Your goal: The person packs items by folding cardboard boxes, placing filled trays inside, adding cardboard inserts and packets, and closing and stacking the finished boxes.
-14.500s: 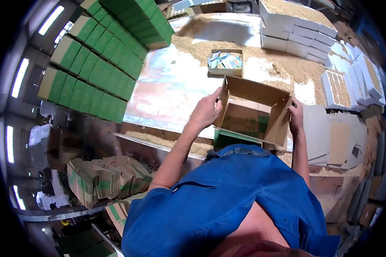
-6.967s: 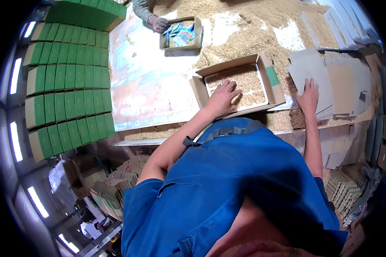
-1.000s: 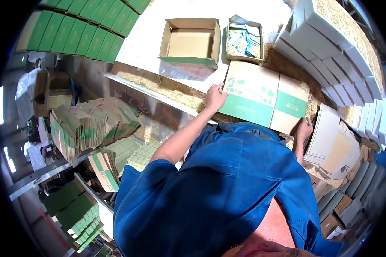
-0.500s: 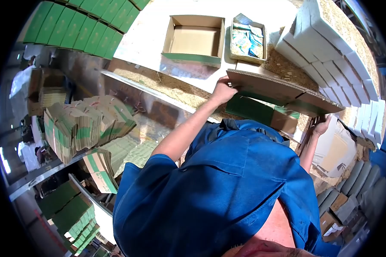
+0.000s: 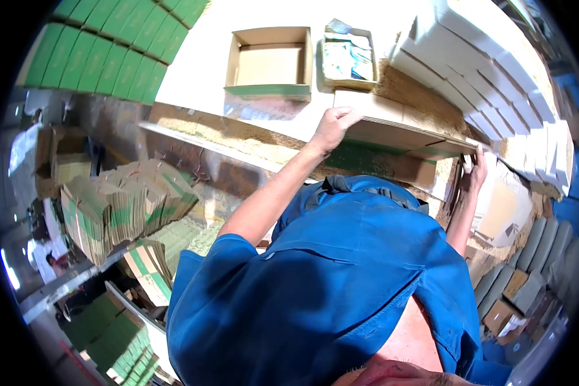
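A brown and green cardboard box blank [image 5: 399,139] spans the space between my hands at the near edge of the worktable, its long edge raised toward me. My left hand [image 5: 332,130] is closed at the blank's left end, with the thumb along the upper edge. At the other end my right hand [image 5: 475,170] grips the corner, fingers bent round it. Beyond my left hand stands an open cardboard box [image 5: 268,92] with a green outer side. Beside it is a smaller box [image 5: 348,83] holding blue and white packets [image 5: 347,56].
White boxes [image 5: 469,71] are stacked at the back right. Green boxes [image 5: 103,61] form rows at the upper left. Bundled flat cardboard [image 5: 125,202] lies to my left. Grey rolls [image 5: 539,248] sit at the lower right.
The blank's upper edge has tipped away from me, and more pale cardboard shows behind it. My right hand has moved up along its end. The whole view has shifted slightly.
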`<control>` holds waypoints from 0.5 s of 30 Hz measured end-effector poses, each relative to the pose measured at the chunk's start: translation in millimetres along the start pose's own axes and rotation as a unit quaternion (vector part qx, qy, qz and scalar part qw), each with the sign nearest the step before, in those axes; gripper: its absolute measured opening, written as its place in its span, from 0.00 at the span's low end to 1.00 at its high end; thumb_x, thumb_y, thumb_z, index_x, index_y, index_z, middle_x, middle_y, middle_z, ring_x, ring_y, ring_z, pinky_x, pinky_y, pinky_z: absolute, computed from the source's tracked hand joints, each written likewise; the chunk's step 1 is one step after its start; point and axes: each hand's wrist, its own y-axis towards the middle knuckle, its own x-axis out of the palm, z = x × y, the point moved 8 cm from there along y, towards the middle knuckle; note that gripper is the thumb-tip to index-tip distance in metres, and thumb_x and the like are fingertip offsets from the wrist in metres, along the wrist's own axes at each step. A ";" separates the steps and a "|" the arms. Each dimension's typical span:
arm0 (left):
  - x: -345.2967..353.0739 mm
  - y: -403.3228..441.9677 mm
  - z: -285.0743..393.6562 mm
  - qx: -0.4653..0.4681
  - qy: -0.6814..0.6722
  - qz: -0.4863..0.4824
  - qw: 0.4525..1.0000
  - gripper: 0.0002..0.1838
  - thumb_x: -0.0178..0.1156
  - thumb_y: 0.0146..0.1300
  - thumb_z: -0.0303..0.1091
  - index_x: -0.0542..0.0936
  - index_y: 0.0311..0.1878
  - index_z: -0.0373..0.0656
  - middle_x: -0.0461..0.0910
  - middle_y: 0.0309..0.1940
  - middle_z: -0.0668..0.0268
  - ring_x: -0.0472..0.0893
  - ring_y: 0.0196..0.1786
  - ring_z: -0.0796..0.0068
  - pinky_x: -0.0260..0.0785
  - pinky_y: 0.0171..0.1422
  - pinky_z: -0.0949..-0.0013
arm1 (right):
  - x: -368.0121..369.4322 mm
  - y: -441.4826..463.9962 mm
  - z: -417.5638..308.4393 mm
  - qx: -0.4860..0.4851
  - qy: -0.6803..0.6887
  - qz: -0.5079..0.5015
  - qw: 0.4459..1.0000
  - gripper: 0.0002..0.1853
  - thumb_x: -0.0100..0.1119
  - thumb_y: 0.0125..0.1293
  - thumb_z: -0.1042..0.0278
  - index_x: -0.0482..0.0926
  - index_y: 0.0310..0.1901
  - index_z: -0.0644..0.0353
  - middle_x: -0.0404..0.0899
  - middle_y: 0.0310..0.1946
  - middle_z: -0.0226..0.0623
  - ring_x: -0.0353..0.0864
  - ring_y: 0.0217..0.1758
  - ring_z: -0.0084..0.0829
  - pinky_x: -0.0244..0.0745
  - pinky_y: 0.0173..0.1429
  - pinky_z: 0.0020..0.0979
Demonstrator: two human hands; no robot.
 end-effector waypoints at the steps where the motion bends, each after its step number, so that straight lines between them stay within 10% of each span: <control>1: 2.2 1.1 3.8 0.016 0.042 -0.013 0.999 0.16 0.62 0.66 0.40 0.85 0.41 0.34 0.83 0.34 0.72 0.76 0.40 0.84 0.68 0.50 0.74 | 3.7 -5.6 -2.6 0.001 0.032 -0.028 0.999 0.15 0.61 0.70 0.57 0.79 0.51 0.55 0.80 0.42 0.26 0.76 0.38 0.17 0.67 0.34 0.22; 3: 5.7 2.9 7.4 0.022 0.056 -0.040 0.997 0.16 0.62 0.66 0.40 0.85 0.42 0.34 0.83 0.35 0.70 0.76 0.41 0.83 0.69 0.50 0.73 | 1.6 -11.1 -5.1 -0.007 0.059 -0.047 0.997 0.09 0.57 0.73 0.63 0.79 0.48 0.57 0.78 0.34 0.21 0.65 0.23 0.09 0.50 0.18 0.15; 10: 44.2 -22.6 36.0 -0.056 0.255 -0.275 0.925 0.18 0.68 0.61 0.47 0.87 0.47 0.44 0.87 0.40 0.64 0.83 0.46 0.75 0.73 0.59 0.68 | -12.9 -17.1 3.8 -0.035 0.062 -0.096 0.993 0.11 0.58 0.69 0.67 0.80 0.50 0.56 0.74 0.31 0.18 0.64 0.23 0.09 0.51 0.20 0.16; 15: 47.3 -25.2 61.3 -0.012 0.430 -0.175 0.886 0.15 0.58 0.69 0.38 0.84 0.52 0.41 0.86 0.39 0.57 0.84 0.41 0.71 0.75 0.49 0.66 | -5.6 -39.8 -11.2 -0.029 0.101 -0.073 0.992 0.04 0.54 0.70 0.70 0.77 0.42 0.57 0.62 0.19 0.17 0.54 0.12 0.11 0.50 0.16 0.18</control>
